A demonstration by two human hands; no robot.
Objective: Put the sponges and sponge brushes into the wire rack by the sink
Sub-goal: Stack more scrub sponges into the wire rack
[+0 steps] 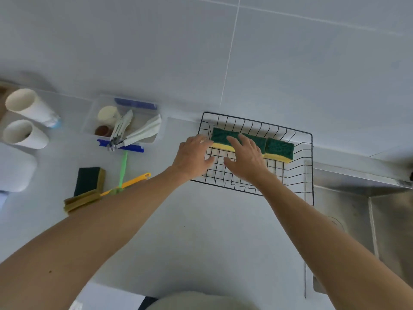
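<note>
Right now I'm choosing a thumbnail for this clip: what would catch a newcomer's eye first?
Both hands, left hand and right hand, reach into the black wire rack beside the sink, where three green-and-yellow sponges stand in a row along its far side. To the left on the counter lie another dark sponge and the yellow and green brush handles.

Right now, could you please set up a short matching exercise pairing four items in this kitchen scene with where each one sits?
Things:
1. three green-and-yellow sponges
2. dark green sponge with olive backing
3. pair of white paper cups
4. small brown-filled cup

Places:
A. lying on their sides at the counter's far left
B. in a row along the back of the black wire rack
C. inside the clear plastic tray
D. on the bare counter, left of the rack

Pairs: 1-B, 2-D, 3-A, 4-C
</note>
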